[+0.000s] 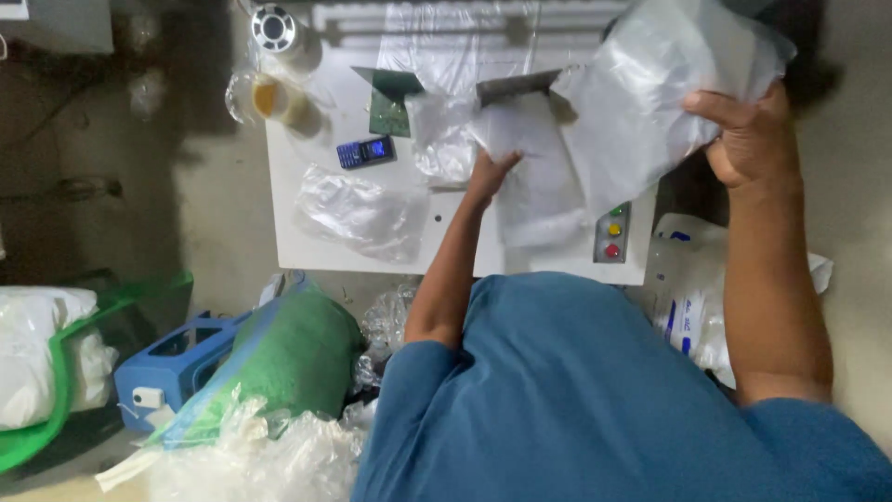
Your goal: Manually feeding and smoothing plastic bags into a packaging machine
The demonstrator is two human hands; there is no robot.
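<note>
A clear plastic bag [650, 88] is being held up at the far right of the white table [316, 232], the right hand [748, 139] pinching its near right edge. Left of it, the left hand [488, 172] is pressing flat on a white packet [539, 186], closer to that packet. The bag is covering the table's far right corner, and glare is blurring its contents.

A clear plastic bag [650, 93] was gripped by the right hand [748, 139]. A flat white packet [534, 163] lay under the left hand [490, 172]. A crumpled clear bag [358, 212] lay left of that hand, beyond it a small blue phone [365, 151] with a lit screen. Below the right hand lay a white bag with blue print [688, 297].
</note>
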